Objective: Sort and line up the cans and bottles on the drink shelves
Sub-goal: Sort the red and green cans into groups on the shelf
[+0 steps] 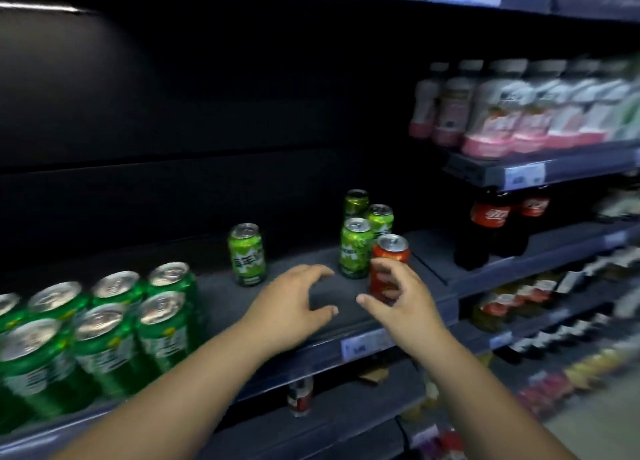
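Both hands were empty, fingers spread: the right hand (398,300) was just short of the orange can (389,269) at the shelf (225,297) front, which would be best gripped mid-body and kept upright beside the light-green cans (356,248).

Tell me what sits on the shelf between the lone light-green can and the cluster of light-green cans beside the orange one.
Nothing: in the head view, bare dark shelf separates the lone can from the cluster.

I see dark green cans (104,324) grouped upright at shelf left, one light green can (247,254) standing alone, three more (356,247) clustered beside an upright orange can (389,269).
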Motion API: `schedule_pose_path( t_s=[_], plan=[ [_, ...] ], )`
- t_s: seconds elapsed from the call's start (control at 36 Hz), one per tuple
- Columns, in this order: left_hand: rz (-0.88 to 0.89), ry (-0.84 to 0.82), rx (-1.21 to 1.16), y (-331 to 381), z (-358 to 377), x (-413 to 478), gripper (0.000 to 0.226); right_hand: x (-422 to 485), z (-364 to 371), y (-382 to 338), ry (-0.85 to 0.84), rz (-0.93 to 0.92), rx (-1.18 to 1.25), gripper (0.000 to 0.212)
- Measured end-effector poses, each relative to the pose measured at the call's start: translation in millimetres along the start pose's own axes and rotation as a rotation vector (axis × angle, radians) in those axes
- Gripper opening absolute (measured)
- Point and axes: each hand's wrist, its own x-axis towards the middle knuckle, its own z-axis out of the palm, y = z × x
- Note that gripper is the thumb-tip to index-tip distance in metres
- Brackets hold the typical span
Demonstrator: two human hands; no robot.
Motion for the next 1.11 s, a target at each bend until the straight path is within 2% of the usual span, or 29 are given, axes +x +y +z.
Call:
schedule_pose_path(
  t_s=[0.11, 0.25, 0.42, 0.58, 0.78, 0.89, 0.94, 1.03, 1.11],
  plan=[
    [-0.118, 0.019, -0.204, 24, 47, 41, 0.065, 18, -37, 40, 0.068, 0.039, 0.047, 0.05],
    [-0.217, 0.117, -0.417, 43, 92, 82, 0.069, 36, -61, 77, -0.032, 0.083, 0.061, 0.051],
    [-0.259, 0.269, -0.473, 53, 111, 95, 0.066, 57, -65, 101, -0.201, 0.081, 0.128, 0.056],
    [-0.3, 0.254, -0.518, 51, 108, 90, 0.065, 68, -60, 100, -0.279, 0.024, 0.232, 0.059],
    [-0.287, 0.245, -0.504, 54, 109, 87, 0.059, 74, -55, 105, -0.3, 0.01, 0.252, 0.066],
    [-0.292, 0.211, -0.439, 52, 107, 83, 0.069, 76, -52, 108, -0.308, 0.03, 0.209, 0.08],
    [-0.301, 0.167, -0.374, 50, 103, 78, 0.07, 78, -49, 109, -0.294, 0.028, 0.197, 0.078],
    [-0.326, 0.125, -0.254, 43, 93, 65, 0.062, 79, -47, 103, -0.291, 0.037, 0.211, 0.078],
    [-0.326, 0.16, -0.188, 33, 73, 51, 0.046, 78, -50, 86, -0.281, 0.022, 0.236, 0.077]
  ],
)
